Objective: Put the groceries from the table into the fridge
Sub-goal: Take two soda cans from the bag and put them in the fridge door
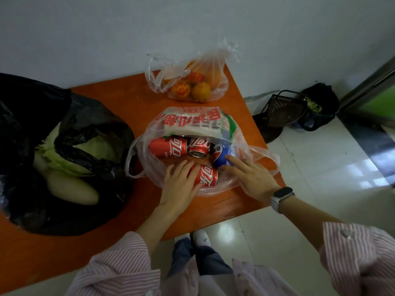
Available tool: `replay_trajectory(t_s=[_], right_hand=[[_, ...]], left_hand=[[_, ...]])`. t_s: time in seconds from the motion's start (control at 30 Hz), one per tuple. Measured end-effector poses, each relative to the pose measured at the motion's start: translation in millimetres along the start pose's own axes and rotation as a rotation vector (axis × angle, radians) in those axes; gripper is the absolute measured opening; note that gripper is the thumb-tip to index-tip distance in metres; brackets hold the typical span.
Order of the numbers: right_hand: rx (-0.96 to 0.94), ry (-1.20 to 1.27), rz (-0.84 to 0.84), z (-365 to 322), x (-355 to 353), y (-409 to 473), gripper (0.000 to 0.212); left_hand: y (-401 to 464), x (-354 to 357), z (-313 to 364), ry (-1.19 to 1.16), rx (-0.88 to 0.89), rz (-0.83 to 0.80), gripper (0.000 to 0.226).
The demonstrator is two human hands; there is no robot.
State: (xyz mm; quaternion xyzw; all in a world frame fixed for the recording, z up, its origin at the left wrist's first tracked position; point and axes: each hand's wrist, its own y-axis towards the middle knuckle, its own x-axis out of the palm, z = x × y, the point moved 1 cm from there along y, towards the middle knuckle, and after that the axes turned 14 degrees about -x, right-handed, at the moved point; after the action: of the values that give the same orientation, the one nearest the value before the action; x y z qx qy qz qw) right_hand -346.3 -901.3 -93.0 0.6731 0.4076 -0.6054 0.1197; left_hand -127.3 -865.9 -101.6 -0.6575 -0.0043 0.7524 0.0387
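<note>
A clear plastic bag [256, 159] lies open on the orange table [119, 103], holding red cola cans and a blue can [221, 157]. My left hand [181, 184] wraps over the nearest red can [208, 175], which lies on its side. My right hand [250, 176] rests on the bag's right side with fingertips touching the blue can. Two more red cans [168, 147] [198, 147] lie behind, under a folded printed bag [192, 120]. The fridge is not in view.
A black bag [25, 116] with a cabbage [85, 152] and a pale vegetable [72, 189] fills the table's left. A clear bag of oranges [192, 86] sits by the wall. On the tiled floor to the right are a dustpan [282, 112] and a bin [318, 107].
</note>
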Motion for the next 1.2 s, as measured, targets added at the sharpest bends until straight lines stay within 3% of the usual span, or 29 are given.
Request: replay_trajectory(t_s=[0.2, 0.3, 0.43, 0.53, 0.7, 0.83, 0.93, 1.03, 1.2], right_hand=[[0.134, 0.211, 0.162, 9.9, 9.6, -14.4, 0.052], [0.141, 0.216, 0.136, 8.6, 21.7, -16.7, 0.052], [0.056, 0.006, 0.243, 0.2, 13.4, -14.2, 0.040], [-0.010, -0.124, 0.251, -1.9, 3.8, -7.9, 0.052], [-0.094, -0.134, 0.219, -2.4, -4.2, -4.3, 0.058], [-0.095, -0.082, 0.185, -5.8, -19.7, -5.8, 0.054], [-0.226, -0.142, 0.180, -10.3, -29.1, 3.4, 0.048], [-0.256, -0.244, 0.184, -18.6, -34.8, 26.7, 0.035], [-0.048, -0.339, 0.093, -24.0, -28.4, 47.0, 0.037]], left_hand=[[-1.0, 0.7, -0.3, 0.011, 0.007, 0.058, 0.059], [1.7, 0.7, 2.3, -0.001, -0.005, 0.031, 0.058], [7.3, 0.4, 3.1, -0.069, -0.007, -0.101, 0.058], [17.6, 1.6, 2.1, -0.052, -0.019, -0.178, 0.068], [27.6, 2.1, 7.2, 0.027, 0.010, -0.265, 0.080], [18.5, -11.4, -9.2, -0.302, -0.207, -0.223, 0.086], [4.8, -27.8, -22.4, -0.642, -0.414, -0.065, 0.088], [-8.0, -38.3, -26.5, -0.754, -0.496, 0.050, 0.085], [-22.2, -32.0, -29.3, -0.834, -0.520, 0.081, 0.081]])
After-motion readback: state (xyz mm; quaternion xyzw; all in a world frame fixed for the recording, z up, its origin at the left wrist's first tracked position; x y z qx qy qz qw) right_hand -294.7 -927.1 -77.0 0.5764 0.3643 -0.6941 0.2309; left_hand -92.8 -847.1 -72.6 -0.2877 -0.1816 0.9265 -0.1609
